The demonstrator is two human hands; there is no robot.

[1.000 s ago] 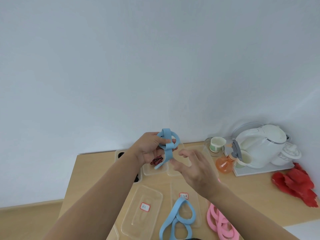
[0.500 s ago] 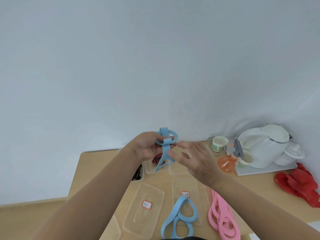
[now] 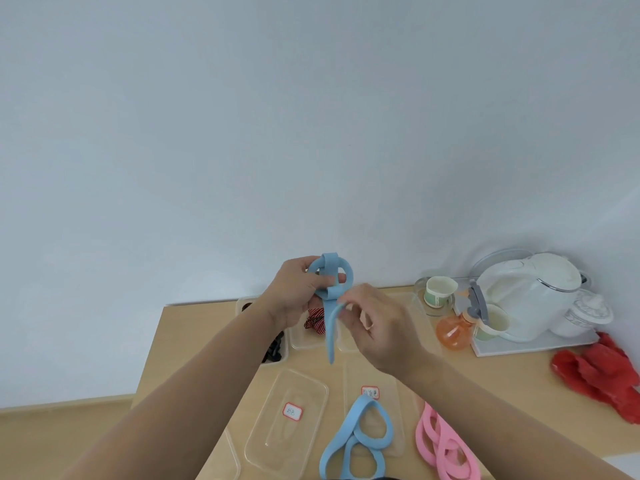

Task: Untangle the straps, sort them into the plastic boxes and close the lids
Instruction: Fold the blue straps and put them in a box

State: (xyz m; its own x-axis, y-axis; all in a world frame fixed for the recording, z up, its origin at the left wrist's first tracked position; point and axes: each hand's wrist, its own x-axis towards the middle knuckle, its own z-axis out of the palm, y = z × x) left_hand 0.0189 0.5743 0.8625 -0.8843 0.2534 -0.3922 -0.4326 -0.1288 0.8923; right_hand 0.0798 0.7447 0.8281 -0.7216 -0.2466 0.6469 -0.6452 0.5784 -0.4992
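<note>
At the far left, beyond our left forearm, lies the bare wood of the counter [image 3: 180, 341]. Just below our left hand [image 3: 294, 296] a clear box [image 3: 285, 351] holds black straps. Beside it, under both hands, a second box [image 3: 304, 341] holds a red-striped strap [image 3: 314, 322].

The left hand is raised above these boxes. Its fingers and thumb are curled round the knotted strap [image 3: 347, 277], whose blue loops stand up over the knuckles. From the knot a tail hangs down between the hands, its end free above the boxes. Our right hand [image 3: 381, 330] sits just right of the left. Its thumb and forefinger pinch that tail close under the knot, and its other fingers are loosely bent.

Nearer to us, below the left hand, a clear lid [image 3: 277, 441] with a red-framed label lies flat on the counter. Below the right hand lies a second lid [image 3: 353, 386], and blue loops [image 3: 360, 434] rest across it. Just right of them, under our right forearm, pink straps [image 3: 440, 445] lie heaped on the counter.

Right of the right hand stand a paper cup [image 3: 438, 291], an orange spray bottle [image 3: 452, 332] and a white kettle [image 3: 530, 296] on a tray [image 3: 526, 348]. A white lidded pot [image 3: 585, 311] stands beside the kettle. Furthest right, a red cloth [image 3: 602, 372] lies crumpled on the counter.
</note>
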